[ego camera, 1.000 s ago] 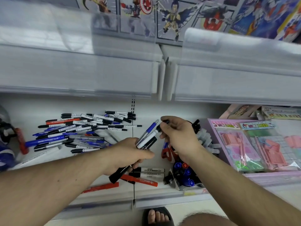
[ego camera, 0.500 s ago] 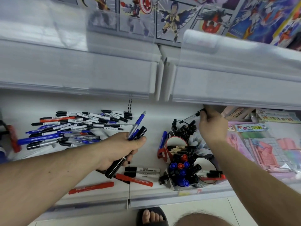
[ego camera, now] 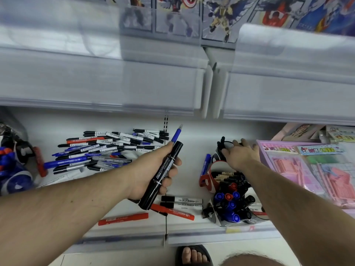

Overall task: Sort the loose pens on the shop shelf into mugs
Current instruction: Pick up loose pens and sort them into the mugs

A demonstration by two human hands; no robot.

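The left hand (ego camera: 153,169) is wrapped around a fat black marker (ego camera: 161,175) and a thinner blue pen (ego camera: 176,135), both held nearly upright with their far ends tilted toward the back of the shelf (ego camera: 192,131). The right hand (ego camera: 241,155) reaches over the rearmost mug (ego camera: 223,148), fingers spread and resting on its rim and the black pens in it; it seems to grip nothing. The red-handled mug (ego camera: 209,176) stands just in front of that one and right of the left hand, so the held pens look to need a short rightward carry, tips lowered. The loose pen pile (ego camera: 107,150) lies left of the left hand.
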